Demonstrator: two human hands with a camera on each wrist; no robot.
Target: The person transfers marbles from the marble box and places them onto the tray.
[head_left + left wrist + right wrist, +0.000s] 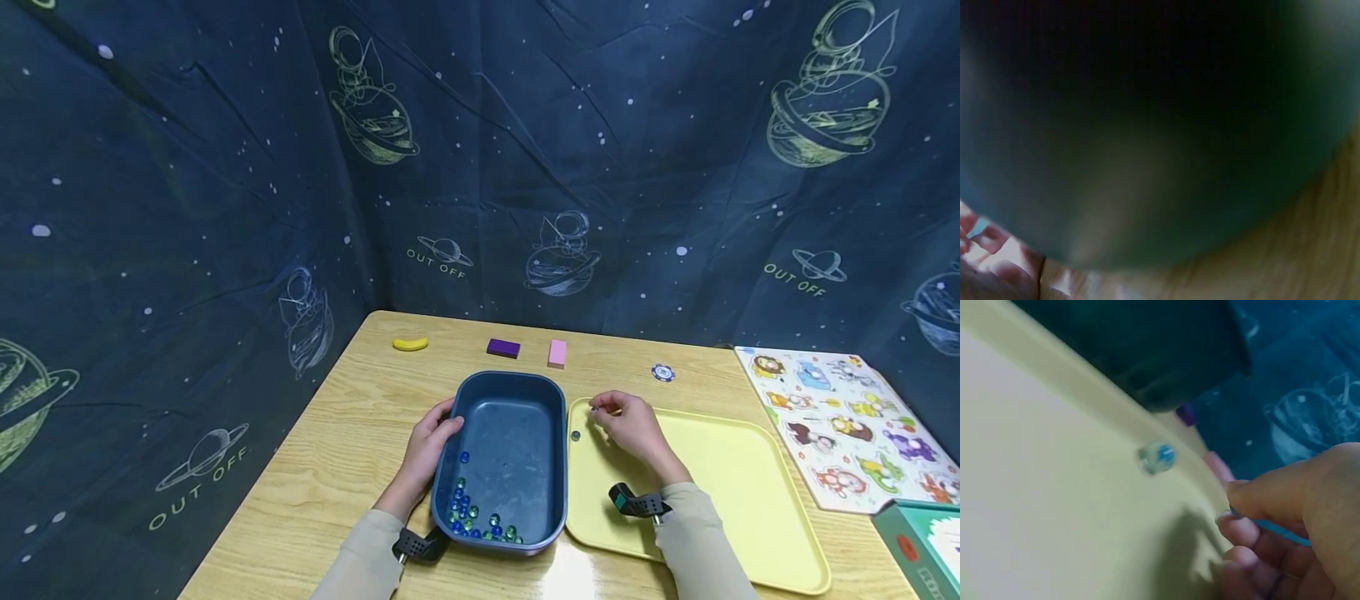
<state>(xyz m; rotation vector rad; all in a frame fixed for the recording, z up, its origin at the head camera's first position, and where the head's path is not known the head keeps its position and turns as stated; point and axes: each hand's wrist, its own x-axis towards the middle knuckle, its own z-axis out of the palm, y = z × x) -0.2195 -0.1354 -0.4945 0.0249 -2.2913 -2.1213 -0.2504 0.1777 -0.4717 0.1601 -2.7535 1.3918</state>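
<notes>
My left hand (426, 450) grips the left rim of a dark blue bin (510, 382), thumb over the edge. Several blue and green glass marbles (472, 523) lie in the bin's near left part. In the left wrist view the bin's blurred wall (1147, 187) fills most of the picture, with fingers (1010, 269) at lower left. Above the far left corner of a yellow tray (720, 467), my right hand (630, 425) pinches a small dark bluish marble (595, 408), mostly hidden by the fingertips. Another marble (1159, 456) lies on the tray beside its rim, close to that hand.
Behind the bin are a yellow toy banana (410, 344), a purple block (503, 348), a pink block (557, 354) and a poker chip (663, 372). An animal picture board (855, 429) and a green box (918, 542) lie at right. A dark curtain (480, 167) hangs behind.
</notes>
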